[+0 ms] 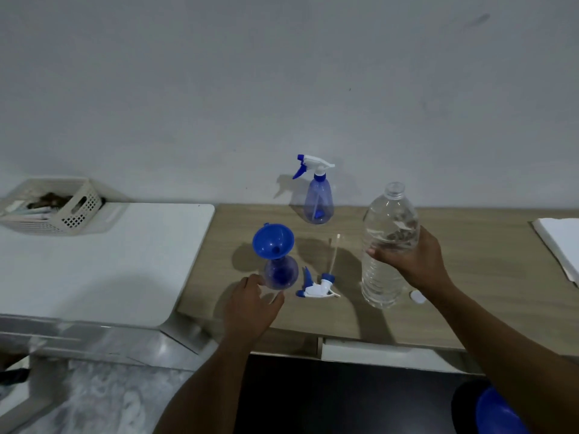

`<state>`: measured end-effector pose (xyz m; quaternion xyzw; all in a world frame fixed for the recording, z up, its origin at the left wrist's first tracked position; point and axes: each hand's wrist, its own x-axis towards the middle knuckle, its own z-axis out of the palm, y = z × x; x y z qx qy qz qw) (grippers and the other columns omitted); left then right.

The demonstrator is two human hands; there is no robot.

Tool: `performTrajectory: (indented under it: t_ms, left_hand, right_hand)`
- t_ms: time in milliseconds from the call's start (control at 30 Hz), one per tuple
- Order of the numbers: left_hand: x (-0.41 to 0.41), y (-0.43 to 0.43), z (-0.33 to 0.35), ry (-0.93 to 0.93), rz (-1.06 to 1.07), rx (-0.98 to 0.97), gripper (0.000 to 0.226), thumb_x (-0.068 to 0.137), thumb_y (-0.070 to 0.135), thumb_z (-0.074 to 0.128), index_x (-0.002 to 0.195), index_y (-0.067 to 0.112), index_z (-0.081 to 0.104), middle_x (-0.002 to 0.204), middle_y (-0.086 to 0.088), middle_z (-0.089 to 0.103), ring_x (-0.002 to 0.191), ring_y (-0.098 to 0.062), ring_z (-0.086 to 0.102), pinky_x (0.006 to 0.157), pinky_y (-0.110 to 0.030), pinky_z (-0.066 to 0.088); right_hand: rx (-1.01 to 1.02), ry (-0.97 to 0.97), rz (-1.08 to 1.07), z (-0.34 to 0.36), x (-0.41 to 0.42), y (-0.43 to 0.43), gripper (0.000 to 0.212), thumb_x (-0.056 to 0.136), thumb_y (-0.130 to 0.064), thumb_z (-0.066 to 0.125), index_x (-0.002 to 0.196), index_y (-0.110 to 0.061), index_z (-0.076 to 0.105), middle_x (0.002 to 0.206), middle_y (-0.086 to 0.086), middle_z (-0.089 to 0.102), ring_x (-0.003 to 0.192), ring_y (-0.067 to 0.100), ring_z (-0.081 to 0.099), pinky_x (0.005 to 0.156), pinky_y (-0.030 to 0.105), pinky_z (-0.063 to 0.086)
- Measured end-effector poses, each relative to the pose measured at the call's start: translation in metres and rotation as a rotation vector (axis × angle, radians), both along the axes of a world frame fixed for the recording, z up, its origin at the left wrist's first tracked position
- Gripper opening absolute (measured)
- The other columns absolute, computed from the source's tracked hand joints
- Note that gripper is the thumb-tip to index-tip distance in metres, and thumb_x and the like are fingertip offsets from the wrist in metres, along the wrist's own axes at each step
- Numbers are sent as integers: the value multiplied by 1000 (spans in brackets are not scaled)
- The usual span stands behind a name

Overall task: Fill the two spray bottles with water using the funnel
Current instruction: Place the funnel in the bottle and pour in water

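A blue funnel (pixel 272 240) sits in the neck of an uncapped blue spray bottle (pixel 280 274) near the front of the wooden table (pixel 470 277). My left hand (pixel 250 305) rests against that bottle's lower side, fingers curved around its base. The bottle's trigger head (pixel 317 288) lies on the table beside it, its tube pointing away. A second spray bottle (pixel 318 197), trigger head on, stands upright at the back by the wall. My right hand (pixel 413 258) grips a large clear water bottle (pixel 388 245), uncapped and upright on the table.
A small white cap (pixel 417 296) lies by the water bottle's base. A white surface (pixel 94 261) adjoins the table on the left, with a perforated basket (pixel 53 205) at its back. White paper (pixel 560 245) lies at the far right. A blue object (pixel 498 415) shows at the bottom right.
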<state>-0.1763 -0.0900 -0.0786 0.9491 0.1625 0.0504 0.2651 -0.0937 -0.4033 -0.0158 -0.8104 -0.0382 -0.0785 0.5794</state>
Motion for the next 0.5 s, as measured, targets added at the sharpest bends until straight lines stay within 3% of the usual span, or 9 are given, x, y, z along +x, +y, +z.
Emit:
performTrajectory:
  t_ms: [67, 200, 300, 333, 400, 500]
  left_hand:
    - [6, 16, -5, 22, 49, -92, 72, 66, 57, 83, 121, 18, 59, 111, 3, 61, 100, -14, 58, 76, -25, 42]
    - [24, 29, -4, 92, -9, -212, 105, 57, 53, 92, 142, 14, 44, 140, -3, 49, 126, -18, 50, 92, -22, 37]
    - [43, 29, -1, 94, -138, -296, 80, 58, 38, 96, 119, 16, 48, 116, 15, 53, 101, 5, 55, 84, -1, 35]
    - [49, 27, -1, 96, -169, -315, 80, 58, 38, 96, 119, 21, 47, 112, 16, 52, 97, 5, 56, 83, -3, 39]
    - [59, 24, -5, 128, -167, -384, 92, 56, 46, 94, 132, 26, 46, 124, 10, 51, 107, -9, 60, 92, -25, 50]
    - [69, 26, -20, 113, -186, -502, 72, 55, 46, 91, 118, 38, 56, 118, 10, 64, 105, -12, 65, 94, -45, 54]
  right_hand:
    - [-12, -13, 18, 5, -3, 3, 68, 57, -26, 96, 117, -19, 65, 104, -5, 75, 93, 4, 71, 78, 17, 56]
    - [-29, -39, 32, 14, -8, 13, 67, 59, -24, 95, 118, -18, 64, 106, -3, 75, 96, 10, 72, 85, 35, 58]
    - [-41, -49, 53, 22, -9, 21, 71, 59, -29, 95, 122, -19, 62, 108, -3, 74, 97, 10, 72, 86, 35, 58]
    - [-50, -54, 62, 25, -8, 23, 74, 58, -35, 96, 122, -20, 61, 109, -4, 74, 98, 9, 72, 85, 33, 57]
    - [-91, -63, 90, 32, -7, 27, 80, 55, -46, 92, 125, -22, 60, 111, -7, 73, 100, 6, 70, 84, 27, 55]
    - [-189, -54, 147, 43, -3, 32, 85, 54, -53, 89, 128, -25, 57, 113, -12, 70, 99, -1, 68, 79, 13, 53]
